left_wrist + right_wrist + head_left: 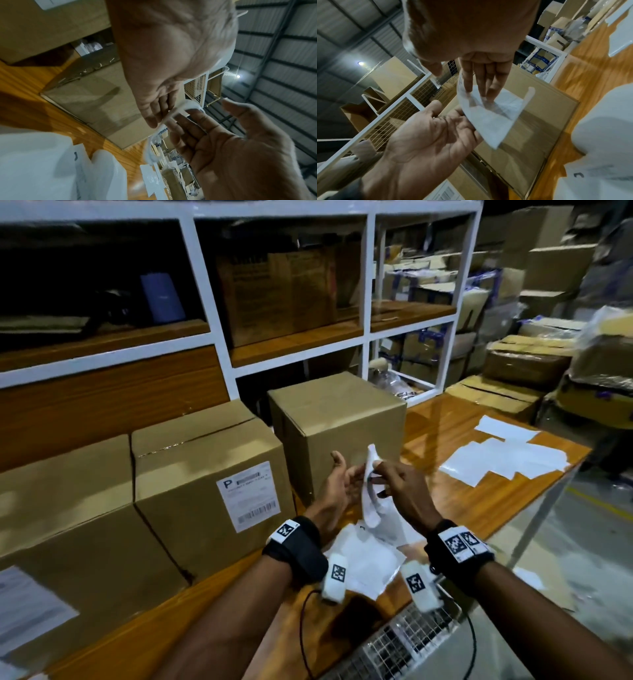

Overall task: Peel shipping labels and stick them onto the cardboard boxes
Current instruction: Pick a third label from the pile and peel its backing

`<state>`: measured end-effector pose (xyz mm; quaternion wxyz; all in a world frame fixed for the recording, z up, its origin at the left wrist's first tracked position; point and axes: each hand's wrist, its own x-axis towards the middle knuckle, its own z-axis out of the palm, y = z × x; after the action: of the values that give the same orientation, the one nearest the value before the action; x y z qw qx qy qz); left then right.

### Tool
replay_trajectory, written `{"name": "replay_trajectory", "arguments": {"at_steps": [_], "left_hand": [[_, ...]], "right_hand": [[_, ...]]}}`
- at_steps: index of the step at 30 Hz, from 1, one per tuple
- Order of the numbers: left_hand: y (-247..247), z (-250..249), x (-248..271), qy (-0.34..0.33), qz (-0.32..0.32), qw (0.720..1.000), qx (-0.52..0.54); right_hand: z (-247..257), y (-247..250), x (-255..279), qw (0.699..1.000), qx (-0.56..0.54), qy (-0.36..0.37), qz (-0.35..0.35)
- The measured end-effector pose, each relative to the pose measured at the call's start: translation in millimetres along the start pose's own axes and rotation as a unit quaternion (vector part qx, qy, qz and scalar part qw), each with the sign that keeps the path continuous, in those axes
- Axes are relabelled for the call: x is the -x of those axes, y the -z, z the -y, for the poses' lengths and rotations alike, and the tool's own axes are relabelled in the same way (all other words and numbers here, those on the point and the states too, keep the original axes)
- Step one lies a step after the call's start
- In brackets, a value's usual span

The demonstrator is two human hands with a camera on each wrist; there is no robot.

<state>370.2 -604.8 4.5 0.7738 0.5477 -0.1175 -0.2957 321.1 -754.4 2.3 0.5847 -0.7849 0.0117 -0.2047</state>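
Observation:
A curled white shipping label (371, 491) stands upright between my two hands, above the wooden table (462, 508). My left hand (349, 474) is flat, palm toward the label, fingertips touching its left face, thumb up and apart. The straight fingers of my right hand (383, 477) lie against its other face, thumb off it. In the right wrist view those fingers (484, 88) press on the label (488, 121), with the left palm (428, 135) below. Behind stands a plain cardboard box (339, 433). The box to its left (191, 460) carries a printed label (248, 496).
Loose white sheets (496, 457) lie on the table's right side, and more sheets (366, 559) under my wrists. A third box (68, 525) stands at the far left. A white shelf frame (219, 337) rises behind, a wire basket (394, 645) sits below, and stacked boxes (531, 364) are at the right.

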Motion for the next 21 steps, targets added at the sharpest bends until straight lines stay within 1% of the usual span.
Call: {"name": "replay_trajectory", "arguments": {"at_steps": [1, 2, 3, 4, 6, 7, 8, 9, 12, 14, 18, 21], "left_hand": [[2.4, -2.4, -0.3, 0.007, 0.007, 0.999, 0.031], [5.0, -4.7, 0.6, 0.011, 0.013, 0.998, 0.063], [6.8, -6.3, 2.2, 0.014, 0.022, 0.995, 0.098], [8.7, -7.5, 3.5, 0.02, 0.041, 0.989, 0.137], [12.4, -7.6, 7.6, 0.035, 0.074, 0.976, 0.201], [15.4, -8.7, 8.7, 0.037, 0.069, 0.976, 0.203], [17.6, -10.4, 8.8, 0.036, 0.056, 0.979, 0.194], [20.9, -12.3, 8.7, 0.033, 0.047, 0.982, 0.182], [26.4, -15.0, 10.4, 0.027, 0.056, 0.983, 0.175], [25.0, -17.6, 14.4, 0.025, 0.058, 0.982, 0.177], [19.4, -19.9, 19.7, 0.021, 0.042, 0.983, 0.176], [14.7, -19.6, 24.3, 0.009, 0.055, 0.981, 0.185]], "right_hand": [[0.4, -0.6, 0.1, 1.0, -0.015, -0.004, 0.021], [1.9, -1.3, 0.2, 0.999, -0.023, -0.007, 0.029], [3.7, -1.7, -0.7, 0.999, -0.027, -0.011, 0.017], [5.5, -1.8, -2.7, 0.999, -0.032, -0.016, -0.014], [4.9, 3.1, -9.2, 0.994, -0.005, -0.018, -0.107], [3.4, 7.0, -12.8, 0.99, 0.018, -0.015, -0.142], [2.5, 11.5, -15.6, 0.987, 0.03, -0.014, -0.154], [1.1, 15.0, -18.8, 0.99, 0.026, -0.016, -0.141], [1.8, 19.3, -25.4, 0.997, -0.036, -0.043, -0.047], [0.2, 19.8, -29.5, 0.997, -0.06, -0.043, -0.003], [-3.1, 23.1, -32.8, 0.997, -0.074, -0.013, 0.034], [-6.4, 23.2, -33.2, 0.994, -0.102, 0.009, 0.033]]}}
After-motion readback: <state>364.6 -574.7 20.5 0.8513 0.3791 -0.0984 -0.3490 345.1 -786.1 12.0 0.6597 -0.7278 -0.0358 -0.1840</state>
